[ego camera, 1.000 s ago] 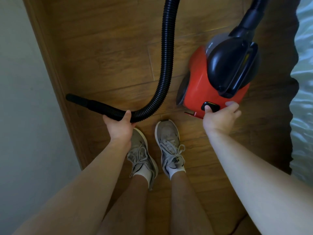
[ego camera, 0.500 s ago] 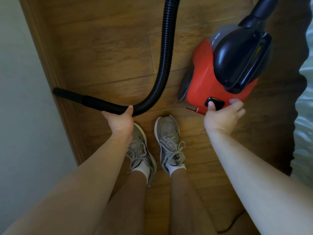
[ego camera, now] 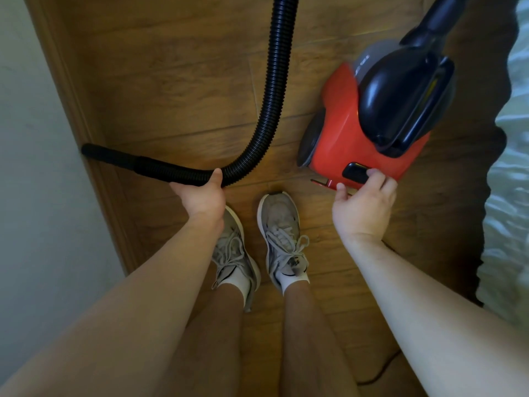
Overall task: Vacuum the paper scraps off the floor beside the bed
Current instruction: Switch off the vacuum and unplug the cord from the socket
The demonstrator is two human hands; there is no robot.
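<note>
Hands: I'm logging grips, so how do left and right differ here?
The left hand grips the black hose; the right hand only touches the red vacuum at its black button. The left hand is nearer the wall, the right hand nearer the bed. Both are bare.

The one view rides on the person's head and looks almost straight down at the floor [ego camera: 177, 81]. It is near enough that the right hand [ego camera: 363, 210] touches the vacuum [ego camera: 340, 138], which sits upper right in frame. Below the vacuum are the shoes [ego camera: 279, 222], toes pointing up-frame. Left of it the hose [ego camera: 274, 81] curves toward the wall [ego camera: 34, 196]. Right of it is the bed [ego camera: 512, 167]. The wide lens bends the edges.
</note>
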